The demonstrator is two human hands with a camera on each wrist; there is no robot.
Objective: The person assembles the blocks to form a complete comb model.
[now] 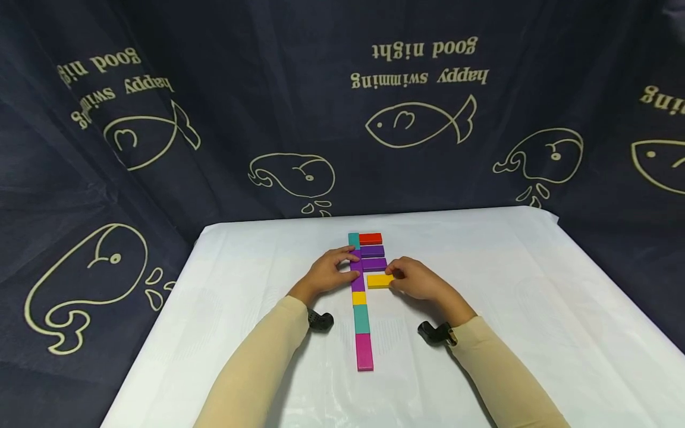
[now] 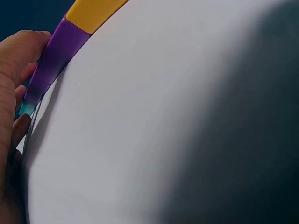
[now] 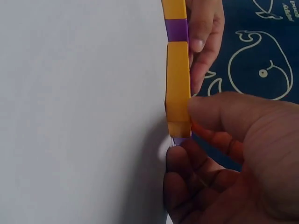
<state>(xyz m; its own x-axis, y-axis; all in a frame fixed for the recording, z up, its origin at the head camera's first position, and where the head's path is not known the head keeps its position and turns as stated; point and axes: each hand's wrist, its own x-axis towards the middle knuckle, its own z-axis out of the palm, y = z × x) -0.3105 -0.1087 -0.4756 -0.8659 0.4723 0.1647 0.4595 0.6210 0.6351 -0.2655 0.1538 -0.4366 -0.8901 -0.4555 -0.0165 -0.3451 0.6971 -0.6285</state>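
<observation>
A column of flat coloured blocks runs down the middle of the table: a teal block at the far end, purple blocks, a short yellow piece, a teal block and a magenta block nearest. My left hand rests its fingertips and thumb against the purple part from the left. To the right of the column, my right hand pinches the right end of a yellow block between thumb and fingers. That block lies crosswise, with a small gap between its left end and the column.
Beyond the yellow block, a red block and two purple blocks lie crosswise against the column's right side. White cloth covers the table. A dark curtain with fish and whale drawings hangs behind it.
</observation>
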